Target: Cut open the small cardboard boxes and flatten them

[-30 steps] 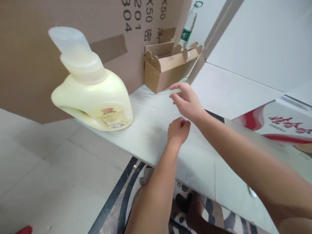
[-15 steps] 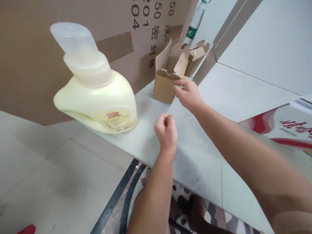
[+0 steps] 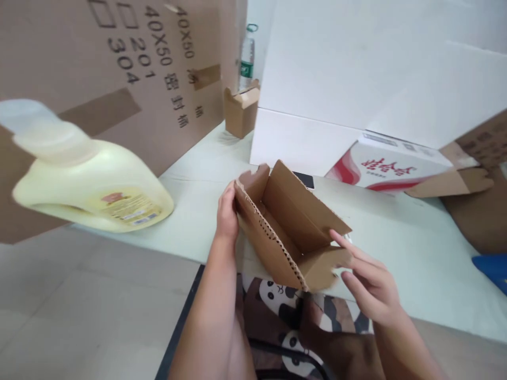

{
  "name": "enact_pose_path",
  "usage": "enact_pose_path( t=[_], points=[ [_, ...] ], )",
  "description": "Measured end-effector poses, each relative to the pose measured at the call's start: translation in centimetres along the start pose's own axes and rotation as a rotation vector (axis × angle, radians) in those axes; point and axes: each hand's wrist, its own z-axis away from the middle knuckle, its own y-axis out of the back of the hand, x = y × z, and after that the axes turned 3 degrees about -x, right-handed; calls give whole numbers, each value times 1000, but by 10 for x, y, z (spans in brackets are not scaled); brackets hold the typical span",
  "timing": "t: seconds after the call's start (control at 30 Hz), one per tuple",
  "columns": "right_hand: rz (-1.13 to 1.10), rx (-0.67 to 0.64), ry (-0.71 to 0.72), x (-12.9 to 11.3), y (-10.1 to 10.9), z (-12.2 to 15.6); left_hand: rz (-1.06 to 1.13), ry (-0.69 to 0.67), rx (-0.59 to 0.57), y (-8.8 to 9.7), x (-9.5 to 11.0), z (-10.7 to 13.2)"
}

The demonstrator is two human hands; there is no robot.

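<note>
In the head view, an open cardboard box (image 3: 285,227) sat tilted at the near edge of the white table (image 3: 396,248), just over the person's lap, its hollow turned up toward them. The left hand (image 3: 226,214) was closed on its far end wall, apparently to steady it. The right hand (image 3: 370,287) was spread, its fingertips (image 3: 336,236) touching the near end flap, likely propping that end. A pale yellow detergent bottle (image 3: 87,179) stood well apart, left of the box.

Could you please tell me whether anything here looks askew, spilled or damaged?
Nothing is spilled or damaged. Only the small cardboard box sits askew: the left hand and right hand hold it tilted, flaps open, at the table edge.
</note>
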Motion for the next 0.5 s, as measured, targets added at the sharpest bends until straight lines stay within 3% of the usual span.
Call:
enact_pose_path(
  t=[0.1, 0.17, 0.23, 0.33, 0.4, 0.5],
  points=[
    [34, 121, -72, 11, -5, 8, -53, -1, -197, -20, -3, 14],
    [83, 228, -114, 23, -10, 15, -158, -7, -261, -30, -6, 23],
    [145, 405, -167, 35, -13, 22, -294, 19, -248, -39, -11, 29],
    [113, 594, -246, 51, -15, 32, -474, 5, -113, -53, -19, 35],
    [-25, 496, -228, 58, -13, 36, -585, -95, -61, -62, -21, 38],
    [-219, 281, -112, 63, -7, 39, -788, -275, -170, -69, -19, 39]
  ],
)
